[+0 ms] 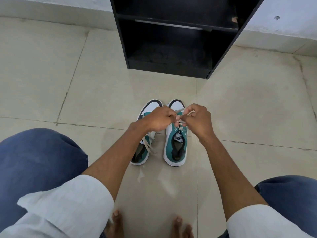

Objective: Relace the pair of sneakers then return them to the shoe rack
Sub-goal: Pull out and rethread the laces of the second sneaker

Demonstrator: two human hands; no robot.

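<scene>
Two white and teal sneakers stand side by side on the tiled floor, toes pointing away from me. Over the right sneaker (174,150) both hands meet: my left hand (158,120) pinches one end of its pale lace (180,111), and my right hand (197,121) pinches the other end. The lace runs down into the upper eyelets. The left sneaker (142,152) is partly hidden under my left forearm; its lace hangs loose across the opening. The black shoe rack (171,40) stands straight ahead beyond the shoes, with its shelves bare.
My knees in blue jeans frame the view at the lower left and lower right, and my bare toes (116,222) rest on the floor just below the shoes. A white wall base runs behind the rack. Open tiled floor lies between the shoes and the rack.
</scene>
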